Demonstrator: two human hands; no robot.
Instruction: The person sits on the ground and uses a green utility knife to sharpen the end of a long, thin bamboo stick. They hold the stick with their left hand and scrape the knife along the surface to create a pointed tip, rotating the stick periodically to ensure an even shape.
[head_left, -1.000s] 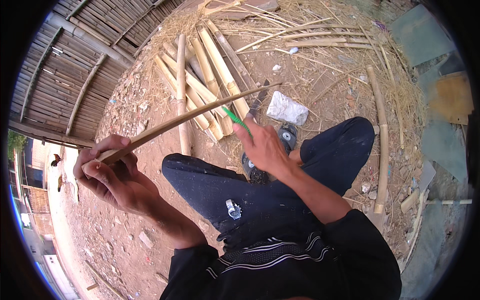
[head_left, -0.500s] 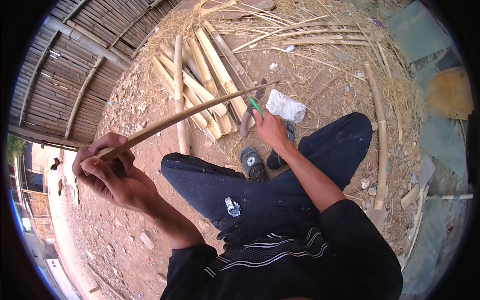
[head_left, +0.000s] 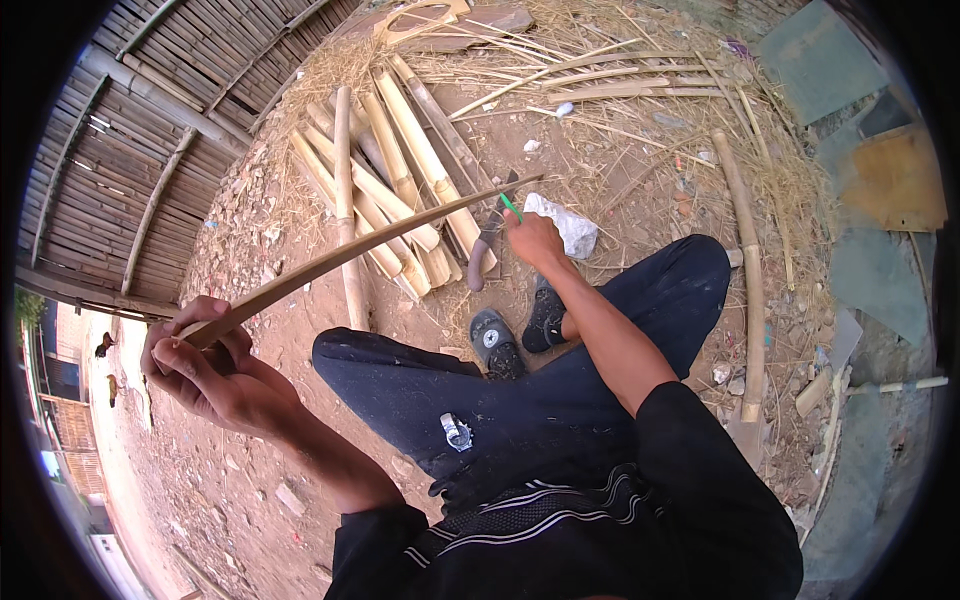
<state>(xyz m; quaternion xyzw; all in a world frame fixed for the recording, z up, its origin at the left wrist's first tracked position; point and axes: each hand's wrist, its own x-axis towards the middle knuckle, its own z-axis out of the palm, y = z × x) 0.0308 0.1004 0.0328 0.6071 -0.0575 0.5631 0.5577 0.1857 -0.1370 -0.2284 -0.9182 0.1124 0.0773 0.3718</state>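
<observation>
L hand (head_left: pixel 215 372), 9 o'clock, grips bamboo strip (head_left: pixel 300 279); R hand (head_left: pixel 535 242), clasping slim green tool (head_left: pixel 511 207), has shifted twd strip's 1 o'clock tip in past sec.

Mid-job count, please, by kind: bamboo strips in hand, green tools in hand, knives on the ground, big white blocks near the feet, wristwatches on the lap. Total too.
Bamboo strip: 1
Green tool: 1
Knife: 1
White block: 1
Wristwatch: 1
Total: 5

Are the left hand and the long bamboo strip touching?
Touching: the head view plainly shows the left hand gripping the bamboo strip by its near end.
</observation>
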